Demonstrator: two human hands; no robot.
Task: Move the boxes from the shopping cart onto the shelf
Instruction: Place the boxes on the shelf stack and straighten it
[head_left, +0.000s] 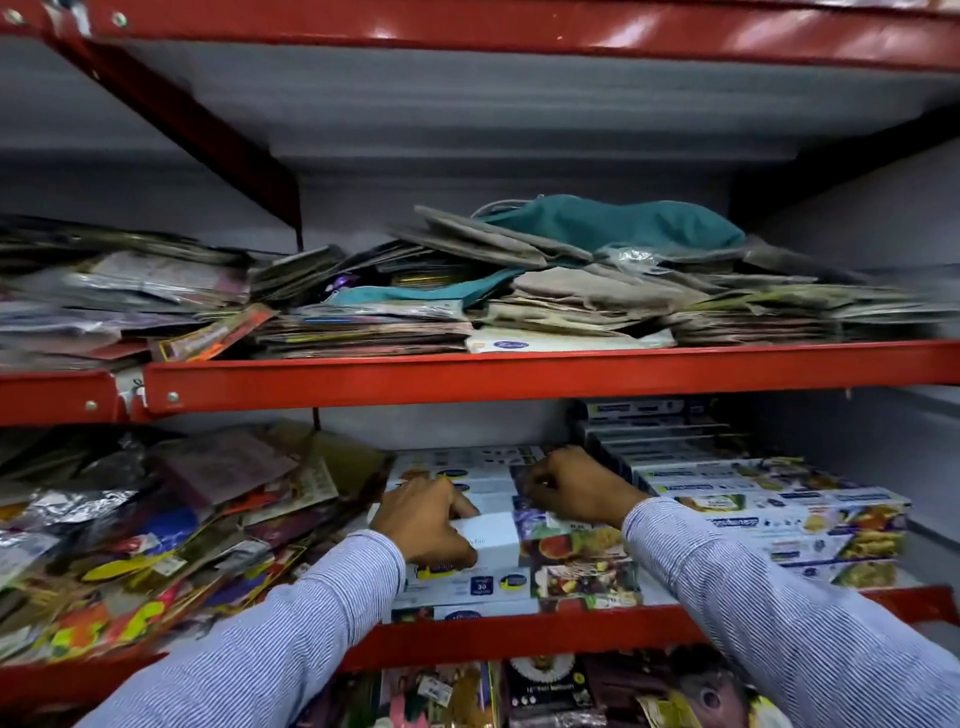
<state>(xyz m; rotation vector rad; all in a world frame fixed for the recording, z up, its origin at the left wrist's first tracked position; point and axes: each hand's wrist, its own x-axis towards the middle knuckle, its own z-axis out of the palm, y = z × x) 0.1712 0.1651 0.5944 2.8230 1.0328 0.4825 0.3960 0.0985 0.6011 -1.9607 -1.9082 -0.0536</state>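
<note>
Both hands set long boxes into place on the middle shelf.

The left hand (426, 519) curls over the near white end of a long box (493, 530) lying on the stack of boxes (519, 587) in the red-edged shelf (519, 636), fingers bent down onto it; the right hand (571, 491) is half-clenched on the far part of the same row, though whether it grips or only presses cannot be told. A taller pile of like boxes (769, 509) stands just beside on the right, loose packets (156, 530) on the left. The step looks like squaring a box just placed. Next would likely call for letting go and turning back to the cart, which is out of view.
</note>
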